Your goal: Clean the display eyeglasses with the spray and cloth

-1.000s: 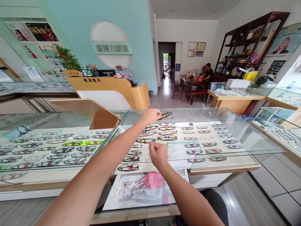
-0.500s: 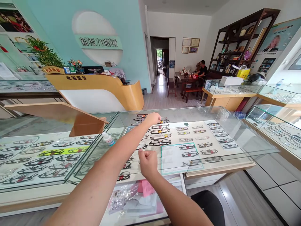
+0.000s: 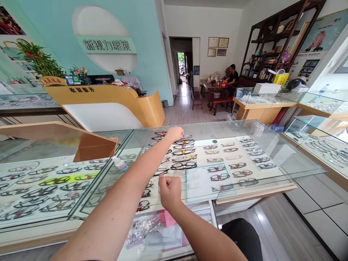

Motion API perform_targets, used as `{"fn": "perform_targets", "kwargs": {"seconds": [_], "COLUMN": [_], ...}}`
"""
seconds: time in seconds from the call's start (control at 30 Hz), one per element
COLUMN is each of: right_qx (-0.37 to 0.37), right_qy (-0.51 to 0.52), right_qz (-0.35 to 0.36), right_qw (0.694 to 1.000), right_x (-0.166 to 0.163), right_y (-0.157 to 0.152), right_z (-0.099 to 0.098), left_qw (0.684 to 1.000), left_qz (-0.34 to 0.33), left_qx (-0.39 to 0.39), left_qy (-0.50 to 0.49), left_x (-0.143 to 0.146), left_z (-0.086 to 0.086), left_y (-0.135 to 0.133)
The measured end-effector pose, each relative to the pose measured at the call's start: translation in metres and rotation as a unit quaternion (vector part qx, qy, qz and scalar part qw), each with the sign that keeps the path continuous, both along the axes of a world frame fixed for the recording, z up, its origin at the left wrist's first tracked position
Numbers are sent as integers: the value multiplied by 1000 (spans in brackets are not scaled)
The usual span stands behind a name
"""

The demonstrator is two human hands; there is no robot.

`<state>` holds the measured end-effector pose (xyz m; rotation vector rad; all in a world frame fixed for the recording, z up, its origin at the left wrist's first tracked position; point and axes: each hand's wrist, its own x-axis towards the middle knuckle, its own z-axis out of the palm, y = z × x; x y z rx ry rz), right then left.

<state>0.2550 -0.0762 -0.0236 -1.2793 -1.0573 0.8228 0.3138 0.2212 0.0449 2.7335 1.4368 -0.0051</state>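
Lowered since a second ago, the left hand (image 3: 176,133) has brought the pair of glasses (image 3: 187,141) it held up down to the far end of a column of frames, and the view has turned to the right. That pair lies just beside and below the hand; the fingers are bent downward and their tips hidden, so whether they grip it cannot be told. Nearer the viewer, the right hand (image 3: 170,190) is curled into a loose fist above the rows, its inside out of sight. Glass covers much of the bench (image 3: 261,193), with rows of spectacles set on pale lining and a green-bordered white sheet (image 3: 195,185) under some of them. Left of the left forearm stands a tilted small bottle (image 3: 120,164); farther left, a brown board (image 3: 92,145) slants over the neighbouring case. Below the right forearm, an open drawer (image 3: 212,217) holds clear plastic bags (image 3: 141,230) and pink paper (image 3: 169,218). Behind is a bright shop: a turquoise wall (image 3: 146,21) with Chinese lettering, a yellow wood reception desk (image 3: 152,108) with a leafy plant (image 3: 40,59), a person (image 3: 233,76) in dark clothing seated at a dark table (image 3: 214,87), and tall dark shelves (image 3: 288,34) on the right.
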Motion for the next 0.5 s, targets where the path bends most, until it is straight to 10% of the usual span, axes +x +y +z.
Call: {"fn": "perform_targets", "kwargs": {"seconds": [0.5], "right_qx": [8], "right_qy": [-15], "right_qz": [-1], "right_qw": [1000], "right_x": [1], "right_y": [5], "right_z": [-2], "left_qw": [1000], "left_qz": [21], "left_qx": [-18], "left_qy": [-3], "left_x": [9], "left_z": [-13], "left_y": [9]}}
